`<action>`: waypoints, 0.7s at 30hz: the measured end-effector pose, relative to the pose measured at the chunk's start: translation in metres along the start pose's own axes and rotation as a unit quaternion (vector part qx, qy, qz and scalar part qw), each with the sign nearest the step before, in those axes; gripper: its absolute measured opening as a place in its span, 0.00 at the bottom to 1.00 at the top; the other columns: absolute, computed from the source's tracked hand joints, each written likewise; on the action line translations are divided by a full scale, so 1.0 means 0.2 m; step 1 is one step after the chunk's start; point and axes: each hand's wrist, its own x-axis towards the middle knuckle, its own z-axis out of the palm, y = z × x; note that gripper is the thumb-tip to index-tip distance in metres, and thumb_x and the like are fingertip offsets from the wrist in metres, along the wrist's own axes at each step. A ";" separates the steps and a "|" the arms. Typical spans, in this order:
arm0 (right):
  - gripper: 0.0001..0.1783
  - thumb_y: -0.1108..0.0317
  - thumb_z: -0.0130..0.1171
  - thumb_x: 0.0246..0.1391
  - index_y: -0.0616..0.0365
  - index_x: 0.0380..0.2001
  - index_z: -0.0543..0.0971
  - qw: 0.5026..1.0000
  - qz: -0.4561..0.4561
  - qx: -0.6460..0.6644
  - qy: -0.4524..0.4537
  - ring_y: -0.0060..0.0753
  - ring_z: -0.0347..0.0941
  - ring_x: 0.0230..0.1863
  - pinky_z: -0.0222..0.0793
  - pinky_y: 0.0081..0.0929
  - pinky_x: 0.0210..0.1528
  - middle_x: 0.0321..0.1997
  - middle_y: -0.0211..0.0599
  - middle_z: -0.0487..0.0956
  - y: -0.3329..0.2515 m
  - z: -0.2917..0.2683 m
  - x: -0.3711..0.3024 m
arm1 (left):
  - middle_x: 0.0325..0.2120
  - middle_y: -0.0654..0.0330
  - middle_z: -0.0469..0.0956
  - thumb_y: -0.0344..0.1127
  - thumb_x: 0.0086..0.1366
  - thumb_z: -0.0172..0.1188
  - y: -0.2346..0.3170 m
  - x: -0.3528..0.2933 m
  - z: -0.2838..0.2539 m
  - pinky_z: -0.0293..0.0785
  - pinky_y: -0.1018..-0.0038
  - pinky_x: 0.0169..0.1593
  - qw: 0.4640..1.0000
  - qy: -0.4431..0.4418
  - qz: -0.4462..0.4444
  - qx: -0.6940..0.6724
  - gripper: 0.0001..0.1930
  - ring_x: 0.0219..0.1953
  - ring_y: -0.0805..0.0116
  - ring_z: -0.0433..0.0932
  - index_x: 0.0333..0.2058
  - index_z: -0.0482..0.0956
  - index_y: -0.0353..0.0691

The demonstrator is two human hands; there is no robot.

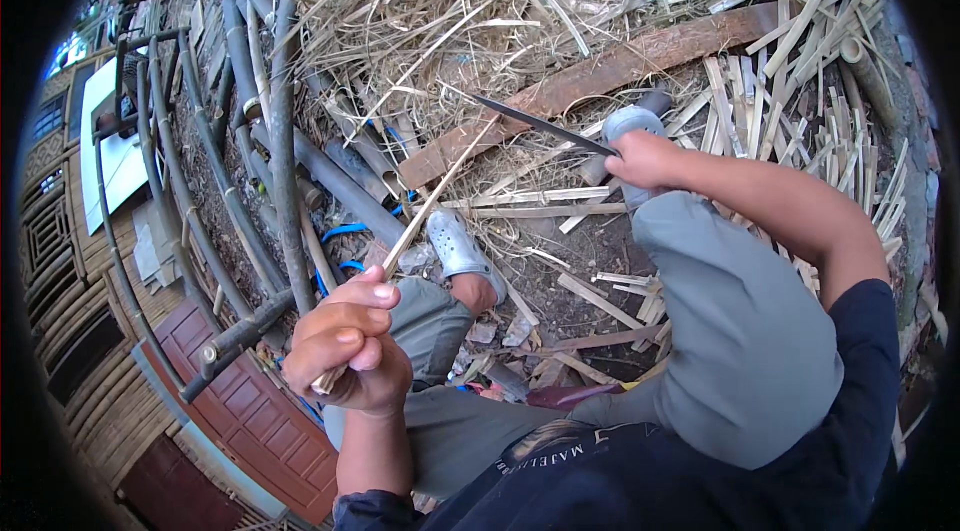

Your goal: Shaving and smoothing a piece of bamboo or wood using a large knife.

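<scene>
My left hand [350, 343] is closed around the lower end of a thin bamboo strip [432, 201]. The strip slants up and away to the right, and its short butt end pokes out below my fingers. My right hand [640, 159] grips a long dark-bladed knife [545, 126] near my right foot; its handle is hidden in my fist. The blade points left and away over a brown wooden plank [600, 73]. The strip's far end comes close to the blade; whether they touch I cannot tell.
Thin shavings [400, 6] heap up beyond the plank. Split bamboo strips [800, 21] pile at the far right, with more beside my grey clogs [462, 249]. Bamboo poles [285, 121] and a bamboo frame [250, 331] stand at left, before a reddish-brown door [255, 411].
</scene>
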 end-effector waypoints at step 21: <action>0.22 0.55 0.49 0.54 0.61 0.42 0.78 0.998 -0.008 -0.055 0.012 0.56 0.77 0.41 0.71 0.48 0.47 0.35 0.58 0.80 0.02 0.05 0.03 | 0.34 0.53 0.76 0.38 0.70 0.52 -0.03 0.03 0.04 0.78 0.59 0.50 0.990 0.138 -0.003 0.039 0.11 0.41 0.60 0.79 0.44 0.66 0.37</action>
